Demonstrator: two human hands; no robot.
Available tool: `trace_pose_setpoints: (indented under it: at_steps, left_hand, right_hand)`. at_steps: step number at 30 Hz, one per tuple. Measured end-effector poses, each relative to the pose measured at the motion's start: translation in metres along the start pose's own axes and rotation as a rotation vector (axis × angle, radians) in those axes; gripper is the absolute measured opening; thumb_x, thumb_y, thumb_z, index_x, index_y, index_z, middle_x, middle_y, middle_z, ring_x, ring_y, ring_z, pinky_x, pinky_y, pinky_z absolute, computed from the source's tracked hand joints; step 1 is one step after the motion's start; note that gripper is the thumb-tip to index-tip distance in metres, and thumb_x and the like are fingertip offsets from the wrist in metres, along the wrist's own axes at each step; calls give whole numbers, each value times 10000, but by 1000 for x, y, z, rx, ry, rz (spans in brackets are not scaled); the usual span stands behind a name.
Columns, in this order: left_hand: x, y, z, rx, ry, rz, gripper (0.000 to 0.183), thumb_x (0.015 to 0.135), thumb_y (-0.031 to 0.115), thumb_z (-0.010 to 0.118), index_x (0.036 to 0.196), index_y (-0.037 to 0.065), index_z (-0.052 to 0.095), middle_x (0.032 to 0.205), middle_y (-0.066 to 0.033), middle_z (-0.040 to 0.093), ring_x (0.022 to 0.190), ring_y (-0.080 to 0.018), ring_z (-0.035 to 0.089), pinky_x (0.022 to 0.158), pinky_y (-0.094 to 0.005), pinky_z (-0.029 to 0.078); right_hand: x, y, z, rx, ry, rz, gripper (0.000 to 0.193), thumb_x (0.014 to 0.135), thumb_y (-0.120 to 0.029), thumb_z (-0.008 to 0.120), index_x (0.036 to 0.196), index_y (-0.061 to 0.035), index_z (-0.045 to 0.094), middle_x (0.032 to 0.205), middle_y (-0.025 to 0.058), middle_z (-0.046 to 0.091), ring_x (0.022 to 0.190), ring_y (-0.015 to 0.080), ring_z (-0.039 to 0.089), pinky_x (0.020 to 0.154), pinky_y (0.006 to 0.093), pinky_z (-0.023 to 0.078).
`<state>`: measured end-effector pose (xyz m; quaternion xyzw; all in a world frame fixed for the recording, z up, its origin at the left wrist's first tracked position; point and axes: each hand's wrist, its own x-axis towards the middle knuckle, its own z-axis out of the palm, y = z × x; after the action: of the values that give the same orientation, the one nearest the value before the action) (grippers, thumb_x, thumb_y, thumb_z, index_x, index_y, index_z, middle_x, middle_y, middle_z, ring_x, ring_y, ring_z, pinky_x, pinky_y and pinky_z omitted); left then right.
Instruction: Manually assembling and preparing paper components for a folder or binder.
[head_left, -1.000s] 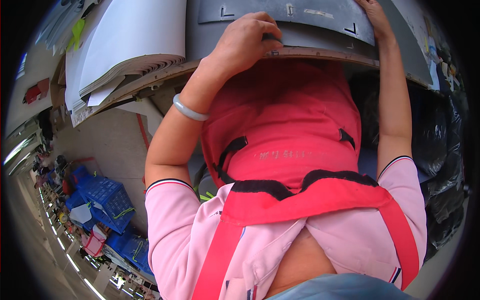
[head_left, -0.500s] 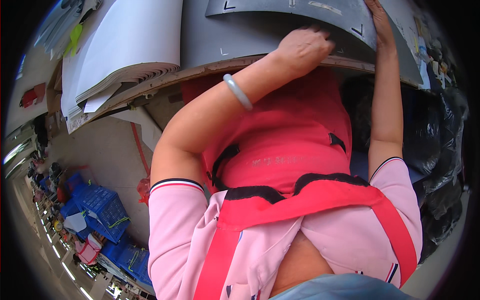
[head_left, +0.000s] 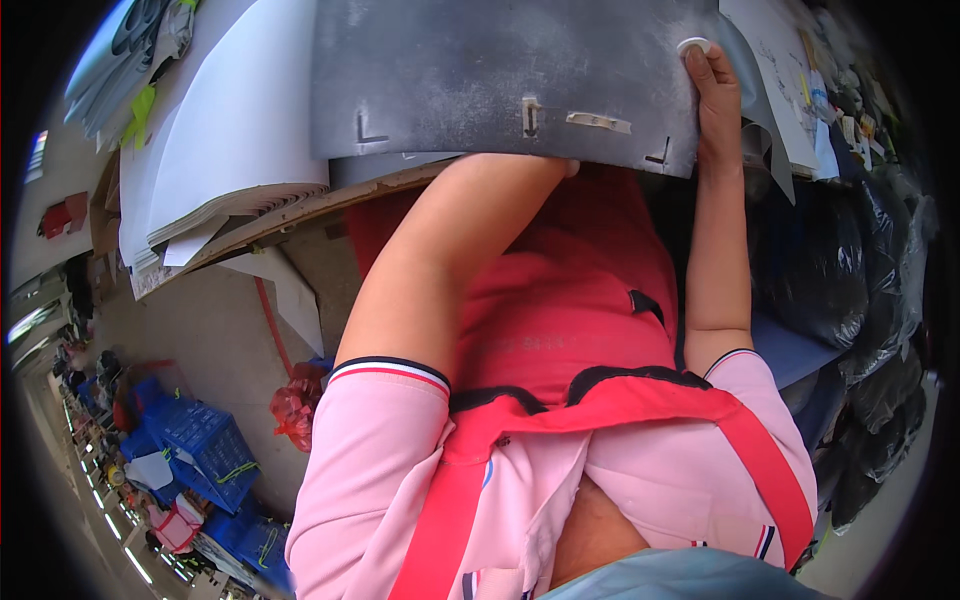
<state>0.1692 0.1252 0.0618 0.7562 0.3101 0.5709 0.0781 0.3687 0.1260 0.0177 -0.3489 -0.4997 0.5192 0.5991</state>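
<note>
A stiff dark grey sheet (head_left: 510, 75) with cut slots and L-shaped corner cut-outs is lifted over the table's front edge. My right hand (head_left: 715, 100) is closed on its right edge, thumb on the upper face. A small white rounded piece (head_left: 692, 45) shows at that hand's fingertips. My left forearm reaches under the sheet's near edge. Of my left hand (head_left: 572, 168) only a small bit shows below that edge; its fingers are hidden. More dark grey material (head_left: 385, 170) lies on the table under the lifted sheet.
A thick stack of large white sheets (head_left: 235, 110) curls at the table's left. Black plastic-wrapped bundles (head_left: 815, 260) stand at right below the table. Blue crates (head_left: 205, 440) and a red plastic bag (head_left: 297, 408) are on the floor at left. Papers (head_left: 770, 80) lie at the right.
The slotted grey sheet has come toward me and left, now covering my left hand. My left hand moved from above the lower material to beneath the sheet. My right hand shifted left with the edge.
</note>
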Motion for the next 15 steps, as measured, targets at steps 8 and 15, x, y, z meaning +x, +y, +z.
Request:
trace_pose_setpoints:
  at_steps: [8, 15]
  left_hand:
    - [66, -40, -24, 140, 89, -322, 199, 901, 155, 620, 1017, 22, 710, 920, -131, 704, 860, -230, 671, 789, -377, 523]
    - [98, -115, -202, 282, 179, -607, 220, 919, 179, 607, 1029, 19, 710, 916, -127, 702, 870, -211, 661, 813, -363, 515]
  right_hand:
    - [-14, -13, -10, -37, 94, 17, 124, 982, -174, 658, 1056, -77, 678, 976, -21, 671, 892, 64, 595, 808, 211, 474]
    - [-15, 32, -23, -188, 62, 216, 114, 976, -113, 623, 1072, -73, 670, 999, -9, 668, 938, 86, 607, 858, 241, 486]
